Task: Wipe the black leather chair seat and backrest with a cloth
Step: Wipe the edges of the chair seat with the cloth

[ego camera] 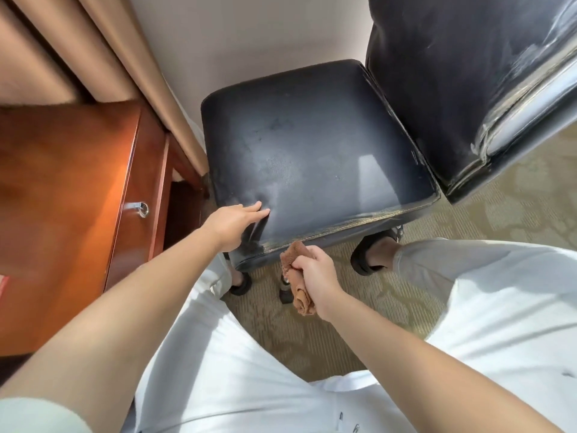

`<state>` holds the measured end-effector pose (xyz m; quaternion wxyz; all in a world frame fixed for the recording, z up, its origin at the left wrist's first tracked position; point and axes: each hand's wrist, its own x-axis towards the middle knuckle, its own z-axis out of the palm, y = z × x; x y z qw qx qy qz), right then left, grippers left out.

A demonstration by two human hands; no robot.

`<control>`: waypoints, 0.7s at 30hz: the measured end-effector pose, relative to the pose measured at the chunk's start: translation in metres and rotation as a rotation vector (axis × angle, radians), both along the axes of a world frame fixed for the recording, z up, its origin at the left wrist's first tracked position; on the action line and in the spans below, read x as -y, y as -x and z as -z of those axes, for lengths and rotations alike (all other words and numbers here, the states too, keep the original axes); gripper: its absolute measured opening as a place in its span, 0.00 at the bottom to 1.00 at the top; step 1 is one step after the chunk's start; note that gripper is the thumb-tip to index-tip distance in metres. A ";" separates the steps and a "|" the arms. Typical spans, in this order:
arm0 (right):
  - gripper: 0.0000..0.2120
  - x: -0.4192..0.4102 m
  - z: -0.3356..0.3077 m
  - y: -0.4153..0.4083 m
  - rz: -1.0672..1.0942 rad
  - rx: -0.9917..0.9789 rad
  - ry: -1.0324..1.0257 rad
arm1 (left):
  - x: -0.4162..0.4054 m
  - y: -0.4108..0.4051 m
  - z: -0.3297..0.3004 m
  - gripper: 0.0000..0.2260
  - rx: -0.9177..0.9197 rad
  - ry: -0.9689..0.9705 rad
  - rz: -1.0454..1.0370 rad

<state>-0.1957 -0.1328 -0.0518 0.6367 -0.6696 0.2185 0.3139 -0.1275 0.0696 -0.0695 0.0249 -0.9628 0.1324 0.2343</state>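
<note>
Lowest in the frame are the person's white clothes and two bare forearms reaching up toward the middle. The right hand point(315, 270), just below centre, has its fingers curled tight round a bunched brown cloth point(296, 276), whose top end touches the front edge of the chair seat point(312, 151) while the rest hangs down below the hand. The left hand point(232, 221), a little up and to the left, lies with straight fingers pressed flat on the seat's front left corner, and the leather creases under it. Beneath the seat a patterned beige carpet point(390, 295) shows, with dark sandalled feet either side of a chair leg. The black seat fills the middle of the frame, dull and scuffed, with worn stitching along its front edge. The backrest point(468, 73) rises at upper right, shiny along its rim. At left stands a reddish wooden surface point(62, 182) with a metal drawer pull, and behind it, in the upper left, a tan curtain point(103, 51) hangs against a pale wall
</note>
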 end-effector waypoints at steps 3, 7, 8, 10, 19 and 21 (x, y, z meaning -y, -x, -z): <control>0.06 0.006 0.012 0.005 -0.088 0.176 0.128 | 0.009 0.006 0.004 0.35 0.011 0.058 0.008; 0.03 0.016 0.027 0.008 -0.208 0.415 0.380 | 0.023 0.012 0.007 0.35 -0.036 0.121 0.007; 0.06 0.018 0.030 0.007 -0.231 0.456 0.455 | 0.029 0.014 0.007 0.38 -0.050 0.113 -0.010; 0.10 0.023 0.034 0.005 -0.295 0.516 0.582 | 0.046 0.019 0.006 0.45 -0.050 0.031 -0.013; 0.13 0.056 0.049 -0.010 -0.507 0.765 0.881 | 0.071 0.031 0.011 0.54 -0.107 -0.063 -0.129; 0.12 0.056 0.046 -0.015 -0.351 0.683 0.897 | 0.074 0.027 0.006 0.53 -0.137 0.000 -0.196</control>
